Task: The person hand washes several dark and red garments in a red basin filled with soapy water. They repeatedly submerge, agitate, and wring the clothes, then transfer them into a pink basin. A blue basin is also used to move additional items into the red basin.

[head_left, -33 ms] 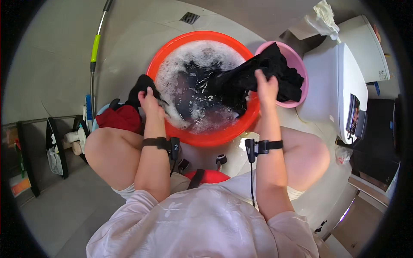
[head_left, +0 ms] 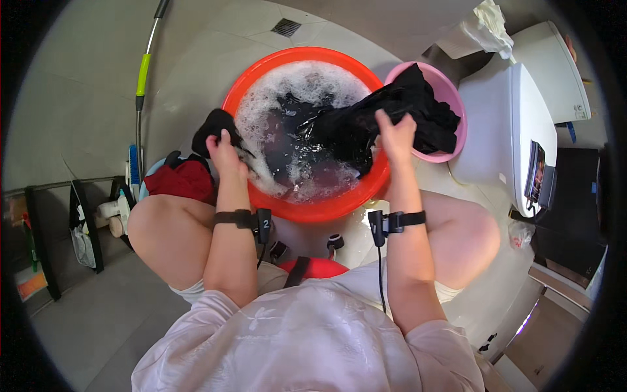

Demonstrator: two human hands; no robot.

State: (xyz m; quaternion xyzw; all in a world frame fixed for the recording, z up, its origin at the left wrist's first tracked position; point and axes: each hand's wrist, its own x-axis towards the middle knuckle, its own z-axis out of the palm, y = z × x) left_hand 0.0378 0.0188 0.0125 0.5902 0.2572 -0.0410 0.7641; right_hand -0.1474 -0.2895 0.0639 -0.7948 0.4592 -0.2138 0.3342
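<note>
A large red-orange tub [head_left: 302, 213] of sudsy dark water stands in front of me. At its left rim my left hand [head_left: 225, 155] is closed on a black cloth [head_left: 214, 130], whose exact kind I cannot make out. A wet black garment [head_left: 353, 130] runs from the water over the right rim into a pink basin [head_left: 459, 98]. Against this garment, near the rim, is my right hand [head_left: 397, 136], thumb and fingers apart; its other fingertips are partly hidden. Beside my left knee, red and dark clothes [head_left: 181, 178] are heaped in a light blue basin [head_left: 149, 166].
A white toilet [head_left: 486, 117] stands at the right, with a phone [head_left: 537, 173] propped on its edge. A green-and-grey pole [head_left: 142, 75] leans at the left, near a blue brush [head_left: 134, 163] and a black rack [head_left: 85, 222]. A floor drain [head_left: 286, 27] lies beyond the tub.
My right hand has shifted slightly left along the garment, which has barely moved. The black cloth in my left hand has risen a little and moved left.
</note>
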